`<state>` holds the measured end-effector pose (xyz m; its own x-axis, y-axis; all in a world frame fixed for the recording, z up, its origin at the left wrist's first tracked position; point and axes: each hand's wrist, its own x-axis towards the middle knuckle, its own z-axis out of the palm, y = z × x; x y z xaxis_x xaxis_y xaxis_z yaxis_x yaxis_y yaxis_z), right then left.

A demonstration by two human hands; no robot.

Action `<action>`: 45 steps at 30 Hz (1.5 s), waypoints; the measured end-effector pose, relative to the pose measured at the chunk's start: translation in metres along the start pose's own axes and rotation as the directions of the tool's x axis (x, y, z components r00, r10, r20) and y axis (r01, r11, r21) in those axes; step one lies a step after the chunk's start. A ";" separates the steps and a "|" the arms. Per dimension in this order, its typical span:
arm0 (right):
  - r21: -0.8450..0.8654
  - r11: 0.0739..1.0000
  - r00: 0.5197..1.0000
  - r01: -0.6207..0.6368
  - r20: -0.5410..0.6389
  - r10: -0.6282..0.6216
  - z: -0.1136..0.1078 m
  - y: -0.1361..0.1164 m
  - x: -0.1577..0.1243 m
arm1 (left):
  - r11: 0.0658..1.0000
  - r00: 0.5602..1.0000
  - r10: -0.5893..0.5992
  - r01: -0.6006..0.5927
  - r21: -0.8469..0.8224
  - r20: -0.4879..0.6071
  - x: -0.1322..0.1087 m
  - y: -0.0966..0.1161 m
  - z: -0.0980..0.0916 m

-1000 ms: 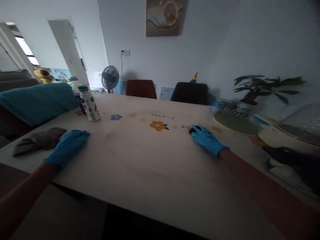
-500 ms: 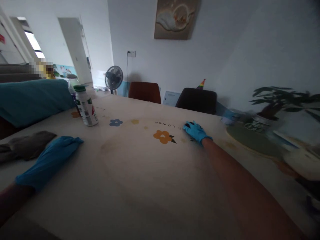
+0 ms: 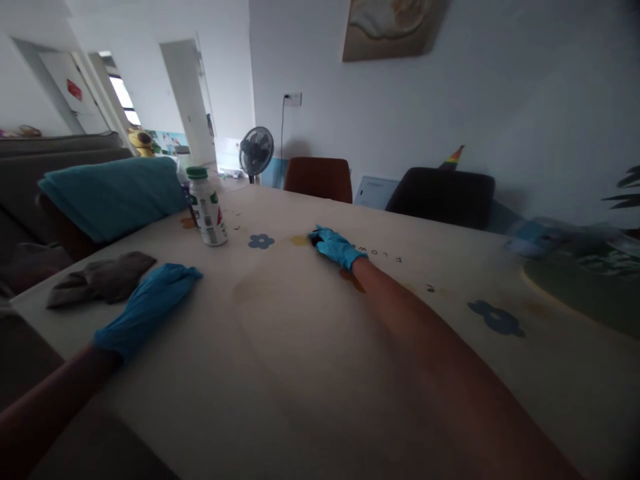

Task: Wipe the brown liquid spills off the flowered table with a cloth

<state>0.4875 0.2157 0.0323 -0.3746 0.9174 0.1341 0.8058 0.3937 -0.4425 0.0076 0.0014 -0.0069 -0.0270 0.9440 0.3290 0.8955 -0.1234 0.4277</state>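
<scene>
My right hand (image 3: 336, 248), in a blue glove, is pressed on the white patterned tabletop (image 3: 300, 347) near the printed flowers. Its fingers are closed over a small dark thing (image 3: 315, 239), mostly hidden under them, whose kind I cannot make out. On the left side of the table rests my left hand (image 3: 155, 300), also gloved in blue, palm down with its fingers lying on the surface and nothing visible in them. A crumpled grey cloth (image 3: 103, 280) lies just beyond it. Farther back stands a white bottle with a green cap (image 3: 209, 217).
A blue towel (image 3: 117, 193) drapes over a chair at the left. Brown (image 3: 319, 179) and black (image 3: 443, 197) chairs stand along the far side, with a fan (image 3: 257, 152) behind. At the right edge are a green mat (image 3: 575, 293) and blurred items.
My right hand has slid left across the table, from beside the lettering to the yellow printed flower. My left hand stays by the cloth while the view has turned right.
</scene>
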 end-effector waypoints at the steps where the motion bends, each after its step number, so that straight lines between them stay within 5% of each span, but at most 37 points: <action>1: 0.019 0.999 0.999 0.043 0.021 -0.044 0.009 -0.015 0.006 | 1.000 1.000 0.004 -0.005 -0.031 -0.014 -0.001 0.005 -0.002; 9: 0.137 0.952 0.945 0.273 0.147 -0.292 0.050 -0.112 -0.001 | 0.987 0.999 0.010 -0.004 -0.159 0.032 0.004 0.041 -0.021; 19: 0.184 0.893 0.857 0.411 0.255 -0.447 0.067 -0.181 -0.067 | 0.994 0.999 0.013 -0.009 -0.113 0.035 0.015 0.036 -0.017; 26: 0.251 0.866 0.834 0.431 0.255 -0.489 0.055 -0.173 -0.148 | 0.996 0.998 0.016 -0.011 -0.083 0.061 0.017 0.037 -0.021; 35: 0.333 0.863 0.832 0.380 0.285 -0.477 0.008 -0.153 -0.259 | 0.997 0.997 -0.012 0.017 -0.072 0.075 0.018 0.038 -0.022; 45: 0.420 0.884 0.932 0.205 0.192 -0.307 -0.050 -0.094 -0.366 | 1.000 0.993 0.003 -0.005 0.016 0.117 0.015 0.042 -0.030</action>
<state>0.5720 -0.1540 0.0690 -0.6850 0.7229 0.0906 0.4430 0.5120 -0.7359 0.0316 0.0012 0.0415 0.0272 0.9729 0.2297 0.9028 -0.1226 0.4122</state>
